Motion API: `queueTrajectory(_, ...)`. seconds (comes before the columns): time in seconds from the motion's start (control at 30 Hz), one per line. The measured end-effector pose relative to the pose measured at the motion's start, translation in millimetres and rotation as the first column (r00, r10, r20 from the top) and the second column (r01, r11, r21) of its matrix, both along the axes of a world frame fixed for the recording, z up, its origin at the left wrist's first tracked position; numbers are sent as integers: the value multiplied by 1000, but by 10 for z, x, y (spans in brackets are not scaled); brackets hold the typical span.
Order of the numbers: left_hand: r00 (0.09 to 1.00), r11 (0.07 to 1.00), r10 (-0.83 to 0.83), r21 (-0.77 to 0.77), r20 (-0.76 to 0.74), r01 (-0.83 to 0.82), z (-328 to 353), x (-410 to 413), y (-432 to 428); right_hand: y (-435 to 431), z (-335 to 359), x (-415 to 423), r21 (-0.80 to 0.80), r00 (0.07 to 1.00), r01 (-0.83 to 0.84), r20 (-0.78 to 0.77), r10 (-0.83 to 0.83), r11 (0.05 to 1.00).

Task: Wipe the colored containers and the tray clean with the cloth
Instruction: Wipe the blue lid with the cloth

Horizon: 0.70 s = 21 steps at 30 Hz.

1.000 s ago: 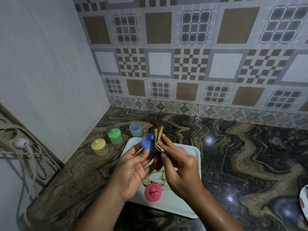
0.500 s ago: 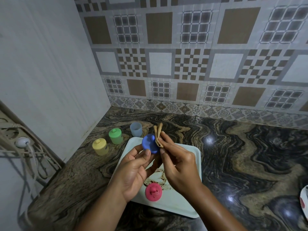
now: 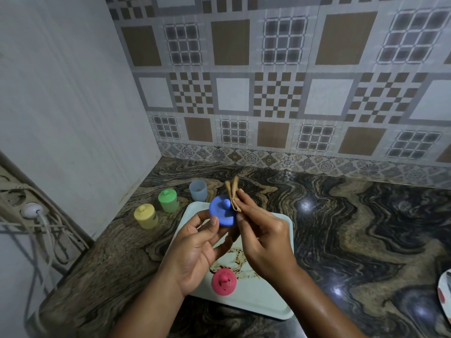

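two hands are up over the pale tray [image 3: 275, 298], which is set on the dark marbled counter [image 3: 353, 228]. a blue lid [image 3: 222, 212] is held in the left hand [image 3: 195, 245], pinched at its rim between the thumb and curled fingers, knob turned toward the camera. a folded tan cloth [image 3: 233, 193] is gripped by the right hand [image 3: 263, 240] between thumb and bent fingers and is pressed against the lid's right edge, its two ends sticking upward. on the tray, a brown smear [image 3: 234, 262] is seen between the wrists, and a pink container [image 3: 223, 281] is parked just below it, near the front. off the tray to the left, a yellow container [image 3: 145, 215] and a green container [image 3: 168, 200] are lined up with lids on, and an uncovered light blue cup [image 3: 198, 190] is placed beyond them, near the tray's far corner. a plate [image 3: 444, 293] is cut off by the right edge.
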<state>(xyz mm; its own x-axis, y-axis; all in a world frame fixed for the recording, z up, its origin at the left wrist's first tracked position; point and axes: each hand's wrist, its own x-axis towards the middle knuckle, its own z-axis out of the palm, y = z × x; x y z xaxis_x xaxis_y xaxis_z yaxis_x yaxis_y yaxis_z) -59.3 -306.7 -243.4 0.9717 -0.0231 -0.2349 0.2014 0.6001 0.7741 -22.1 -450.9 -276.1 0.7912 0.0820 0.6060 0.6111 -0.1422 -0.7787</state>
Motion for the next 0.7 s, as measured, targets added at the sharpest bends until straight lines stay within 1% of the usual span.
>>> queueTrajectory(0.13,998,998,54,-30,28,-53,-5,11,0,50,-94,-120,-92,995,-12,100,21,996)
queueTrajectory(0.23,1000,999,4,-43,5,-3,-1,7,37,10,-137,-136,-34,998,-47,47,49,998)
queueTrajectory(0.3,999,998,-20,-56,-31,18,-2,7,55,-20,-137,-105,-1,999,-40,18,40,999)
queueTrajectory(0.43,997,999,-37,-20,-64,36,-36,15,52,-24,-107,-23,36,999,-43,-8,43,998)
queueTrajectory(0.5,998,999,-35,-17,-47,34,-59,21,34,-16,-71,20,27,999,-30,17,30,999)
queueTrajectory(0.57,1000,999,-11,-47,-29,10,-71,36,14,7,-55,19,-4,999,-17,39,17,1000)
queueTrajectory(0.63,1000,996,10,-83,-11,-10,-64,51,6,31,-73,-26,-42,999,-19,47,21,999)
queueTrajectory(0.7,1000,996,14,-82,-9,-15,-42,59,32,41,-107,-85,-72,998,-31,52,35,997)
